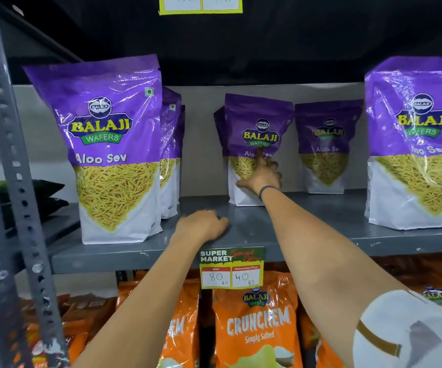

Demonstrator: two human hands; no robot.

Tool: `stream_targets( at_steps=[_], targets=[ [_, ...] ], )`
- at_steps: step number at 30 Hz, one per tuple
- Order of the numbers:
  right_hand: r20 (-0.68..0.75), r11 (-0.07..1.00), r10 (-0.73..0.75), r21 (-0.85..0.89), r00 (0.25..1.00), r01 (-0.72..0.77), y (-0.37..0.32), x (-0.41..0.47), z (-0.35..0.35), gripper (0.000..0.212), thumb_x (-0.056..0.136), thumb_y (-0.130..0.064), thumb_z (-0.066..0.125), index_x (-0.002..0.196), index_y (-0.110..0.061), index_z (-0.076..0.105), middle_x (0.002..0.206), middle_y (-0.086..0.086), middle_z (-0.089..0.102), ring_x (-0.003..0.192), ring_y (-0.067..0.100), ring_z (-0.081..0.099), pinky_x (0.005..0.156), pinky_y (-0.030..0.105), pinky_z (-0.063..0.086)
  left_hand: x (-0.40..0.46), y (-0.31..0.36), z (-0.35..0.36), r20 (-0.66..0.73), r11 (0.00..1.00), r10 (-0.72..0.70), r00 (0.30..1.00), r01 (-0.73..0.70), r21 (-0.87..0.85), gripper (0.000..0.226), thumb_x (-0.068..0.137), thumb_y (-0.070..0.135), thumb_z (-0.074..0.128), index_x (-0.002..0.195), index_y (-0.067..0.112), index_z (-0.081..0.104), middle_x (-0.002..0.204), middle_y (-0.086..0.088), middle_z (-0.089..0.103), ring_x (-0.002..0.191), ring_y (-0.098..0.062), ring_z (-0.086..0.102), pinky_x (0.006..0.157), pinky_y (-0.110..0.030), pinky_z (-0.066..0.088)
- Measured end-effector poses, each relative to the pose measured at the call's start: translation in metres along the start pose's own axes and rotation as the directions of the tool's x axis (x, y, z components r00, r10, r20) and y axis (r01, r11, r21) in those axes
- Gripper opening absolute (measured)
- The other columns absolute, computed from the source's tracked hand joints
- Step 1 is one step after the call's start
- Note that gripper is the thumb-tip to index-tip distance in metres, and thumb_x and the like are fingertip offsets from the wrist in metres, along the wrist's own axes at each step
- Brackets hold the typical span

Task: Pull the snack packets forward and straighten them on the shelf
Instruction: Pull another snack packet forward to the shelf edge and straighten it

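Observation:
Purple Aloo Sev packets stand on the grey shelf (307, 224). A large front packet (113, 155) stands at the left edge, with more packets (170, 155) behind it. Another front packet (413, 144) stands at the right. Two packets sit far back: a middle packet (257, 123), slightly tilted, and one to its right (326, 144). My right hand (261, 176) lies against the lower front of the middle packet, index finger pointing up, thumb spread left. My left hand (201, 225) rests knuckles-up on the shelf near its front edge, fingers curled, holding nothing.
A price tag (231, 268) hangs on the shelf's front lip. Orange Crunchem packets (257, 322) fill the shelf below. A perforated grey upright (10, 166) stands at the left, with dark packets (44, 197) beyond it. Bare shelf lies between the front packets.

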State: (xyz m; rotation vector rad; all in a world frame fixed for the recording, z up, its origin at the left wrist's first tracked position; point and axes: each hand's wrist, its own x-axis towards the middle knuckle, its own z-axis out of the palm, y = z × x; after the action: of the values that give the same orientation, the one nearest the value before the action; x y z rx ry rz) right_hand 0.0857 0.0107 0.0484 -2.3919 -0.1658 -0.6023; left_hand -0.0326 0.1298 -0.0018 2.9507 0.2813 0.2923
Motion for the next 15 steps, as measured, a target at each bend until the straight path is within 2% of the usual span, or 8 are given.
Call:
stream_targets(
  at_steps=[7,10,15],
  targets=[
    [0.014,1.0,-0.016,0.004,1.0,0.016,0.004,-0.01,-0.011,0.113,0.071,-0.047,0.079,0.152,-0.039,0.0,0.139,0.02,0.033,0.121,0.044,0.044,0.097,0.047,0.044,0.002,-0.002,0.001,0.001,1.0,0.002,1.0,-0.002,0.004,0.055,0.095,0.045,0.029,0.137,0.017,0.053,0.149,-0.011,0.047,0.134,-0.03,0.044,0.114,-0.046,0.033],
    [0.008,1.0,-0.023,-0.008,1.0,0.023,0.005,-0.018,-0.015,0.113,0.073,-0.047,0.078,0.152,-0.039,-0.001,0.144,0.019,0.029,0.124,0.043,0.042,0.099,0.047,0.043,0.003,-0.002,0.0,0.008,1.0,-0.005,1.0,0.005,0.003,0.056,0.095,0.046,0.029,0.137,0.017,0.053,0.149,-0.011,0.047,0.135,-0.03,0.044,0.113,-0.046,0.033],
    [-0.016,0.998,-0.064,-0.019,0.998,0.064,0.01,-0.033,-0.025,0.114,0.073,-0.048,0.077,0.152,-0.037,-0.004,0.14,0.022,0.031,0.122,0.045,0.043,0.1,0.048,0.043,0.003,-0.002,0.0,0.016,1.0,-0.017,1.0,0.017,0.013,0.056,0.095,0.046,0.029,0.137,0.018,0.052,0.149,-0.011,0.047,0.135,-0.03,0.044,0.113,-0.045,0.034]
  ],
)
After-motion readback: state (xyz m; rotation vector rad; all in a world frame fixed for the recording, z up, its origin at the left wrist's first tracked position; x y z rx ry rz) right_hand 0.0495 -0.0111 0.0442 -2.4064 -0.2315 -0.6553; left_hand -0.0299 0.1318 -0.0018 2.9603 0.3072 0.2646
